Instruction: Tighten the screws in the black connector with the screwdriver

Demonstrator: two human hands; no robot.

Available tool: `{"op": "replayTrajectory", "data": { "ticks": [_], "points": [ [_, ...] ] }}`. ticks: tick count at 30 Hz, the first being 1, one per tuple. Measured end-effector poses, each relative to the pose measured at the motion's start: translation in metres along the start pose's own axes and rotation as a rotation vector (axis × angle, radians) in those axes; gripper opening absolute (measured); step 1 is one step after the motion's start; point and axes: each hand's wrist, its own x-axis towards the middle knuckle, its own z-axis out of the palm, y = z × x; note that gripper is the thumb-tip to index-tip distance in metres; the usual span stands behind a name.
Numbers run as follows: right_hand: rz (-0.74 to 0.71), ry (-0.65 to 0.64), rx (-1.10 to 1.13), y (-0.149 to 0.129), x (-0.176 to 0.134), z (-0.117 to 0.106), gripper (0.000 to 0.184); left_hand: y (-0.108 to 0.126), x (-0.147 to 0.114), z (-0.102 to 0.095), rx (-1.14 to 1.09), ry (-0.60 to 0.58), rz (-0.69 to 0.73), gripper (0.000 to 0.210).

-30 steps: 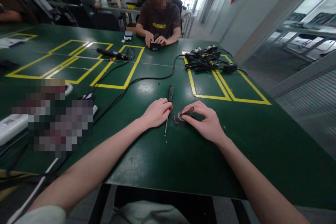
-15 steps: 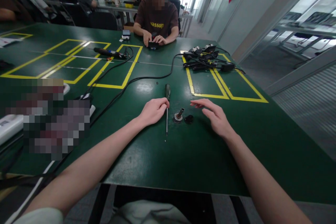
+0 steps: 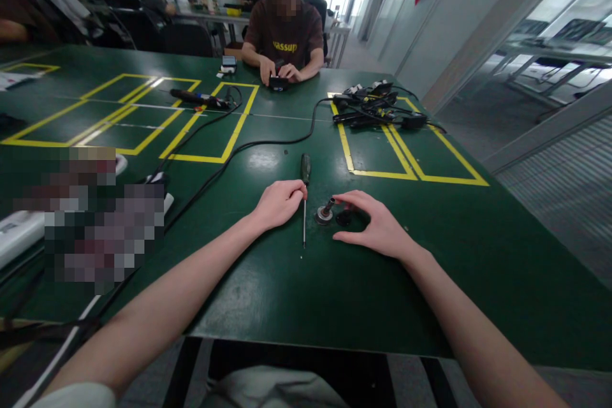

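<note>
Black disc (image 3: 343, 217), details indistinct

a single camera, worn on the person's head, looks forward and steeply down over the near edge of the tabletop (image 3: 268, 293). the left forearm (image 3: 176, 293) and right forearm (image 3: 478, 325) come in from the lower corners, large and near, and the fingers (image 3: 352, 199) lie close to mid-frame. the lap (image 3: 277, 390) shows at the bottom. a seated co-worker (image 3: 284, 32), facing the lens across the tabletop, sits high and farther off; the view is wide, taking in room beyond.
</note>
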Motion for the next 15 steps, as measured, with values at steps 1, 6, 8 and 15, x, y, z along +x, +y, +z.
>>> {"op": "replayTrajectory", "data": {
  "ticks": [1, 6, 8, 15],
  "points": [
    [-0.011, -0.008, -0.006, -0.001, 0.003, 0.005, 0.058, 0.0, 0.0, 0.0, 0.0, -0.001, 0.004, 0.031],
    [-0.046, -0.039, -0.047, -0.009, 0.016, 0.028, 0.033, -0.001, 0.001, 0.001, -0.006, -0.001, 0.015, 0.031],
    [-0.037, -0.018, -0.047, -0.009, 0.019, 0.032, 0.024, -0.001, 0.001, 0.001, -0.009, 0.0, 0.017, 0.031],
    [0.02, 0.062, -0.1, 0.005, 0.006, 0.013, 0.016, -0.001, 0.001, 0.0, -0.013, -0.007, 0.014, 0.03]
  ]
}}
